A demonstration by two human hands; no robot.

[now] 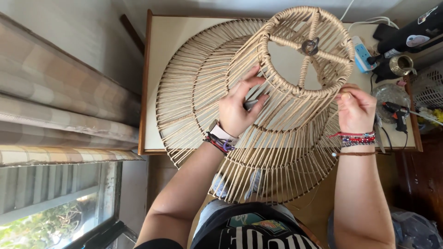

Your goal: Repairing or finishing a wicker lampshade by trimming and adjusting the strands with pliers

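Note:
A large lampshade frame (198,92), wound with beige cord over thin wire ribs, lies tilted on a white-topped table (166,41) and reaches down over my lap. Its small top ring with a metal fitting (310,46) points up and away. My left hand (237,108) presses on the ribs just below the top ring, fingers spread, with a small grey thing half hidden under the fingers. At the ring's right edge my right hand (355,108) pinches the cord. Both wrists wear bead bracelets.
At the table's right end lie a black glue gun (397,113), a clear glass dish (390,94), a white power strip (363,54) and a brass pot (400,64). A plaid curtain (55,106) and a window (55,203) are to the left.

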